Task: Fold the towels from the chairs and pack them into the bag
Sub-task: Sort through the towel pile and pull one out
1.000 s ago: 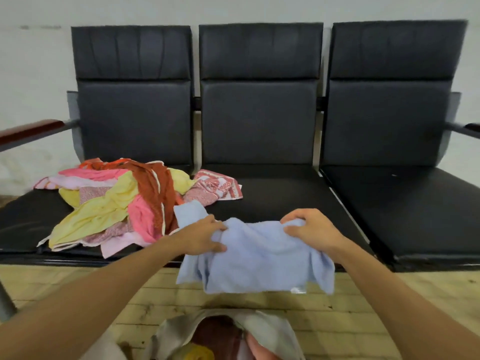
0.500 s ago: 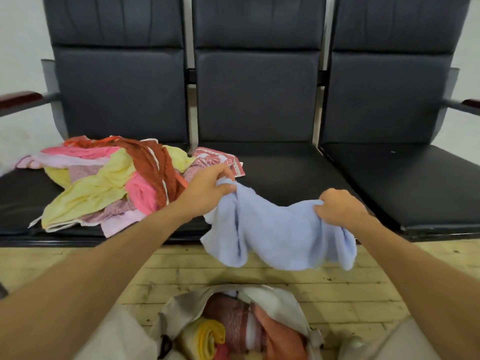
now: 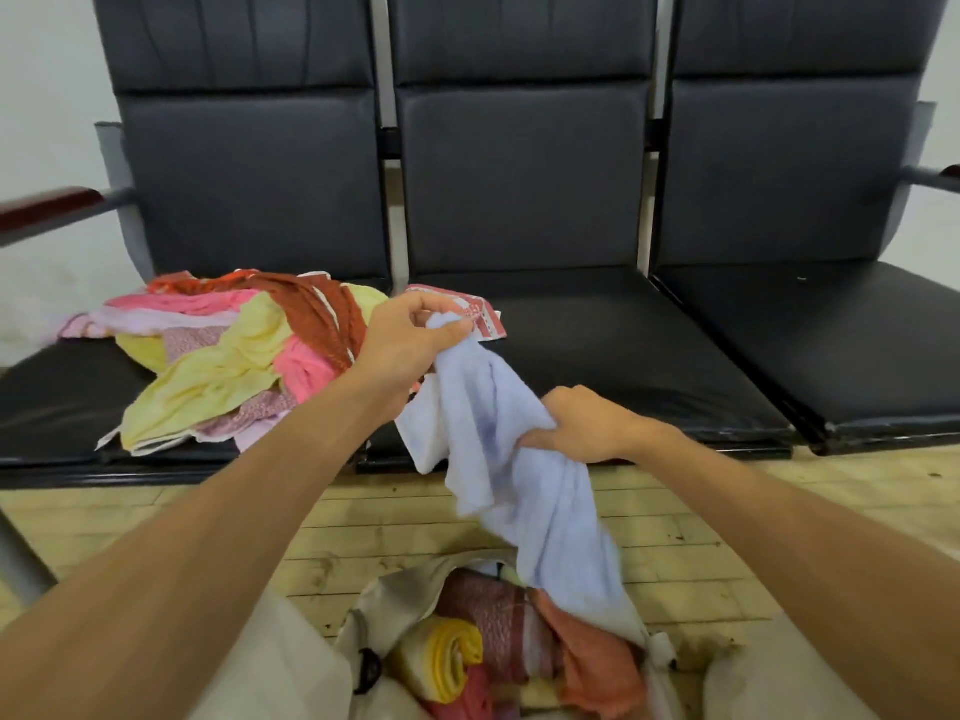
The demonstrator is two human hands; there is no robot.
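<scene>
Pinching a top corner of the pale blue towel (image 3: 519,485) between thumb and fingertips, the left hand (image 3: 410,345) is held high, and the right hand (image 3: 582,428), lower and nearer the person, is clenched in a fist round the cloth's bunched middle. Between the two the towel is twisted into a rope rather than spread flat, and that looks to me like the main worry: a fold made from this grip would likely trap creases and come out lumpy. Below the right hand the loose end hangs down and already trails over the rolled towels (image 3: 452,657) in the open bag (image 3: 395,600). If either grip slackened, I'd expect the whole thing to slump in unfolded or disturb the rolls packed there. Swung wide, that tail could also brush the wooden floor (image 3: 363,527) beside the bag. Just beyond the left fingers lies a red-patterned towel (image 3: 485,317), with the heap of towels (image 3: 223,361) to that hand's outer side on the chair seat (image 3: 623,356). A careless lift could snag one and drag it off.
</scene>
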